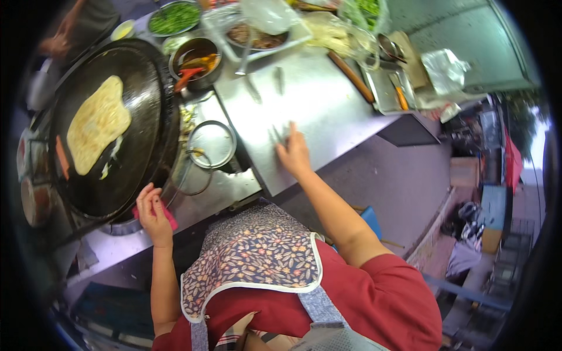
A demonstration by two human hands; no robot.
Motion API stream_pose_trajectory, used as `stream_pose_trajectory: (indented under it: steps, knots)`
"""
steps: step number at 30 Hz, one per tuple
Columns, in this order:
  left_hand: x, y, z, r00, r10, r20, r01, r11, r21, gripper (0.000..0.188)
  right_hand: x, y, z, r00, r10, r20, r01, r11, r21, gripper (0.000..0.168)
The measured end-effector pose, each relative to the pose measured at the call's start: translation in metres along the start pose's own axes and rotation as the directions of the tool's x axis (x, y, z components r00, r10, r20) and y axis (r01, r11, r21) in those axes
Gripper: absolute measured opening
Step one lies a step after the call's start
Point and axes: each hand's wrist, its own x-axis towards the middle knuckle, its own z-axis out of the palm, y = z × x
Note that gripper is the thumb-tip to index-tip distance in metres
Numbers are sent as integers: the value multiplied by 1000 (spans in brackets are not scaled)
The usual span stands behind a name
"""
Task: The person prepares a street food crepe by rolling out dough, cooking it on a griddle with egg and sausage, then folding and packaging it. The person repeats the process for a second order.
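My left hand (153,215) is at the near rim of a round black griddle (145,145), fingers loosely bent, with a pink cloth (169,218) just behind it. Whether the hand touches the cloth is hard to tell. An irregular flatbread (99,125) lies on the griddle, beside white and greenish scraps and an orange-red strip (62,157) at the far left. Over the stainless steel worktop (316,105), my right hand (295,151) is stretched out with its fingers apart and nothing in it. Its reflection shows in the metal.
Between griddle and worktop stand a round metal pan (212,144) and a sauce pot (195,61) with a red-handled utensil. Chopped greens (174,17) and a tray (303,37) of filling sit behind. A wooden rolling pin (351,77) borders a metal tray (386,83). Another person's hand (57,44) is at upper left.
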Motion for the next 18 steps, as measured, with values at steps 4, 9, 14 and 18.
stream_pose_trajectory:
  steps: [4,9,14,18]
  knots:
    - [4,4,41,998,-58,-18,52,972,-228,22,31,-5,-12,974,-227,-1,227,974,-8,55]
    - [7,33,95,995,-40,93,58,980,-192,23,111,89,-60,976,-173,-135,147,973,-180,43]
    - [54,128,224,968,112,226,-67,978,-199,20,237,191,-118,936,-246,-251,81,847,-526,69]
    - [119,211,371,876,338,343,-269,934,-235,27,285,236,-120,956,-293,22,234,716,-658,80]
